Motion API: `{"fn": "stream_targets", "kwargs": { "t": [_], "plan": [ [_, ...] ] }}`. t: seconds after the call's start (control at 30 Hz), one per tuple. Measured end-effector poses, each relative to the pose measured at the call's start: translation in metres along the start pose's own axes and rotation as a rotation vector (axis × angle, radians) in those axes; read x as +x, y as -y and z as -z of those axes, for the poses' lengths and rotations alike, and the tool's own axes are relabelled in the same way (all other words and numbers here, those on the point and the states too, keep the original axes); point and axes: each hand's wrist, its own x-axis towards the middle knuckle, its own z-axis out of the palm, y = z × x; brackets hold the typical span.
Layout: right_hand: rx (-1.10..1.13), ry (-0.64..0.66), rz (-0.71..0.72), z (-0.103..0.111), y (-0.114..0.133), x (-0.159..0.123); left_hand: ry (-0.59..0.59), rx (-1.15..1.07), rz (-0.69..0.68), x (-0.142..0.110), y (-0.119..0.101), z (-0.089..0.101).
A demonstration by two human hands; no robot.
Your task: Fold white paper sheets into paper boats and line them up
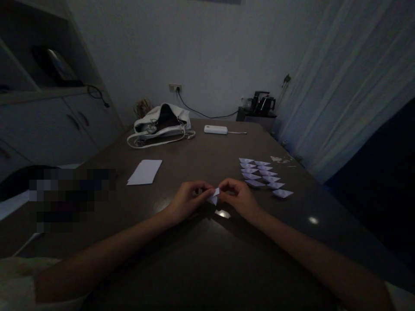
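Both my hands meet over the middle of a dark table [201, 259]. My left hand [187, 201] and my right hand [238, 198] each pinch one side of a small folded white paper piece [214, 195], holding it just above the tabletop. Its lower tip points down toward the table. To the right of my right hand lie several small folded paper pieces [263, 175] set out in two rows. A flat white paper sheet [145, 172] lies to the left, beyond my left hand.
A white handbag [161, 123] sits at the far side of the table, with a white power bank [215, 129] and its cable beside it. A kettle [263, 103] stands on a low stand behind. Curtains hang at right, cabinets at left.
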Motion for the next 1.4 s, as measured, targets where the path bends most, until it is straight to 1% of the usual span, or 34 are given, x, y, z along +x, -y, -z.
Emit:
{"fn": "stream_targets", "kwargs": {
  "t": [0.1,0.2,0.3,0.43,0.47,0.53,0.63,0.7,0.8,0.87,0.97,1.03,1.07,1.13,1.23,1.3,1.33,1.4],
  "plan": [
    [0.063,0.001,-0.023,0.000,0.000,0.001,0.018,-0.042,0.033,0.002,0.000,0.001],
    [0.120,0.013,-0.031,0.000,0.001,0.001,-0.001,-0.053,0.060,0.002,0.001,0.001],
    [0.080,0.046,-0.032,-0.001,0.002,0.000,-0.015,-0.063,0.066,0.001,0.001,0.001],
    [0.011,0.051,-0.020,0.000,0.003,-0.001,0.011,-0.058,0.062,0.000,0.003,0.001],
    [0.017,0.044,-0.016,0.001,0.002,0.000,0.003,-0.058,0.058,0.001,0.004,0.001],
    [0.040,0.026,-0.002,0.002,0.002,0.001,-0.051,-0.077,0.053,0.002,0.007,0.001],
    [0.094,-0.010,0.029,0.005,0.000,0.002,-0.137,-0.221,0.125,0.004,0.013,0.000],
    [0.160,-0.015,0.032,0.006,-0.001,0.003,-0.101,-0.382,0.187,0.005,0.017,-0.001],
    [0.350,0.007,-0.025,0.006,-0.005,0.004,0.041,-0.578,0.198,0.004,0.021,-0.001],
    [0.495,0.027,-0.104,0.007,-0.007,0.005,0.104,-0.645,0.198,0.003,0.020,-0.001],
    [0.583,0.082,-0.243,0.007,-0.012,0.007,0.129,-0.696,0.230,0.002,0.017,0.000],
    [0.544,0.104,-0.281,0.008,-0.013,0.007,0.123,-0.694,0.242,0.001,0.014,0.002],
    [0.493,0.095,-0.268,0.008,-0.013,0.007,0.118,-0.677,0.241,0.002,0.012,0.002],
    [0.327,0.043,-0.182,0.009,-0.010,0.005,0.114,-0.619,0.225,0.002,0.010,0.004],
    [0.034,-0.021,0.013,0.009,-0.003,0.002,0.146,-0.536,0.220,0.003,0.007,0.004],
    [-0.093,-0.001,0.084,0.008,0.001,0.000,0.167,-0.503,0.229,0.003,0.007,0.002],
    [-0.123,0.025,0.090,0.007,0.002,-0.001,0.169,-0.493,0.232,0.003,0.007,0.001],
    [-0.117,0.075,0.057,0.004,0.002,-0.002,0.169,-0.488,0.234,0.003,0.008,-0.001]
  ]
}}
